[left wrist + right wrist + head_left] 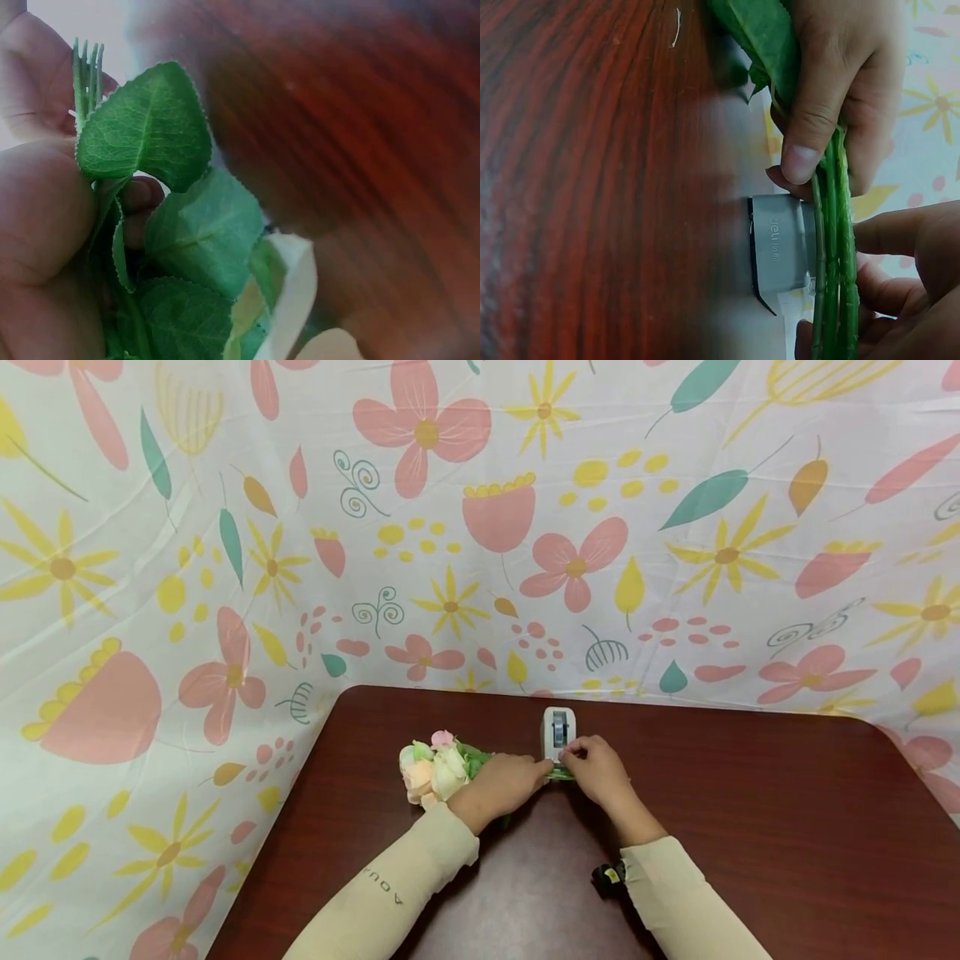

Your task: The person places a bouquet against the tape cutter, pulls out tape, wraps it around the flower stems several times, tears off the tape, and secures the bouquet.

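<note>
The bouquet [431, 777] lies toward the left part of the worktop [757, 827], blooms to the left, with its stems [832, 255] crossing in front of the tape dispenser [558, 733].

Handling: the flowers look artificial, so expect low weight. Blooms and leaves [146, 127] should be soft and easily creased; the stems look stiffer, ridged, and unlikely to slip. Take hold at the bare stems just below the leaves; avoid squeezing the petals.

Hands: from where I stand, the left hand [508, 781] pinches the stems between thumb and fingers below the foliage. The right hand [602, 774] has its fingers bent close against the stems farther along; whether it pinches stems or tape, I cannot tell.

Clearance: the dispenser stands just behind the stems and limits movement toward the patterned cloth [450, 535] at the back edge. The left edge lies near the blooms. A black object [606, 881] sits beside the right sleeve [686, 893]. The widest open room is to the right.
</note>
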Motion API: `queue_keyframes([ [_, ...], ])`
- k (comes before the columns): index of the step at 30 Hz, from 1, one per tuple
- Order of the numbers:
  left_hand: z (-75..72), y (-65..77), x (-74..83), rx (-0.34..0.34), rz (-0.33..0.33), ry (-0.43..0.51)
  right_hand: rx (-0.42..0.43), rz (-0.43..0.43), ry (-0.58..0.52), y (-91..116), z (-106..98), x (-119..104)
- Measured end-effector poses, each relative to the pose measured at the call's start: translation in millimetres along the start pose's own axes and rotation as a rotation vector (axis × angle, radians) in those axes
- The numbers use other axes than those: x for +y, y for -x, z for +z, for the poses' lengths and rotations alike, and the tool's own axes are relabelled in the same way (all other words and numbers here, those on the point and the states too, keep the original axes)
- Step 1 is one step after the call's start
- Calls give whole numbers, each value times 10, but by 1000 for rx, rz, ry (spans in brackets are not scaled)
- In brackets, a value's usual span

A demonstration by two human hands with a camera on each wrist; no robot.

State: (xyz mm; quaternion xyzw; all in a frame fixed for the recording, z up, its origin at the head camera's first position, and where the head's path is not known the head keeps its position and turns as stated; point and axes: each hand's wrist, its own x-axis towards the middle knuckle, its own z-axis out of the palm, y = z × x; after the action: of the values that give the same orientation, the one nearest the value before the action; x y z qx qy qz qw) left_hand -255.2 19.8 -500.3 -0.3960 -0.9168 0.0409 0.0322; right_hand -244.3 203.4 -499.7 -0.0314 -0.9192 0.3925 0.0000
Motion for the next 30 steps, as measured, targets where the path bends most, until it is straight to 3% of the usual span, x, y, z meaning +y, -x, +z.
queue_keyframes([
  [8,18,-9,-20,10,8,-5,0,34,-10,8,-9,-46],
  [20,70,-36,-23,-9,5,1,-14,16,-60,-18,-16,-28],
  [30,61,-27,-30,-11,-8,25,-35,75,-114,-20,-33,-65],
])
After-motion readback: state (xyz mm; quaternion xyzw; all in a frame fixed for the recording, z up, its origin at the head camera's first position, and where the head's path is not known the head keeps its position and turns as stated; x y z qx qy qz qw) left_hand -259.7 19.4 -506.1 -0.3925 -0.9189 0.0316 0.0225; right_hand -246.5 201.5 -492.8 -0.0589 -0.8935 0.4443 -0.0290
